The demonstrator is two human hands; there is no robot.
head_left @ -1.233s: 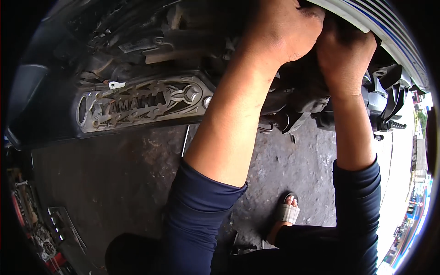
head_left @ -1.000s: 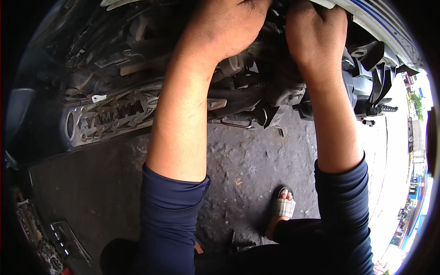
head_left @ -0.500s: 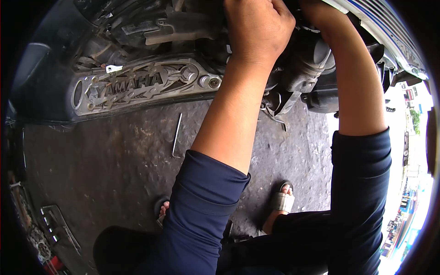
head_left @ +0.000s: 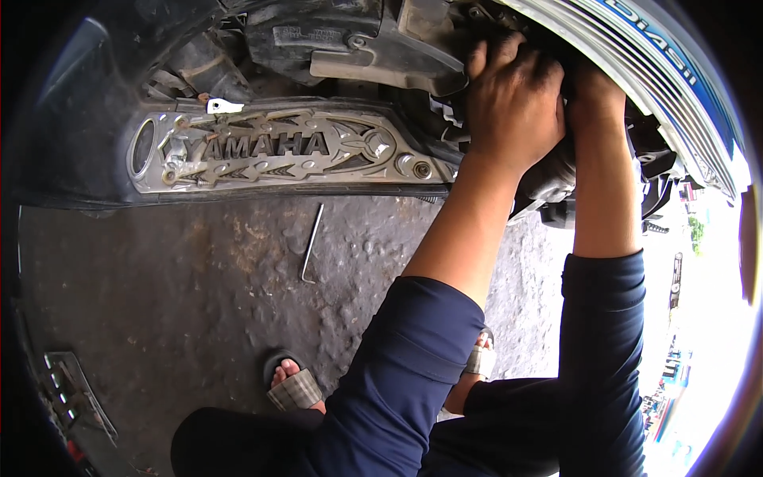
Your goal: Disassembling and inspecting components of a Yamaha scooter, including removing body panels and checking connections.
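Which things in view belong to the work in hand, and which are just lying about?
Part of the work, apparently:
scooter with exposed inner parts
left hand and right hand, both reaching in; anything gripped is hidden

Lying about, apparently:
bent metal rod on the floor
slotted part, lower left, unclear

Spelled in raised dark capitals (head_left: 266,145) across the grey footboard plate (head_left: 350,159), bold and clear, left to right. Set in pale letters (head_left: 652,40) on the blue body panel (head_left: 706,99), tilted along its curve. Marked also on the black plastic cover (head_left: 306,56), but too small to make out.
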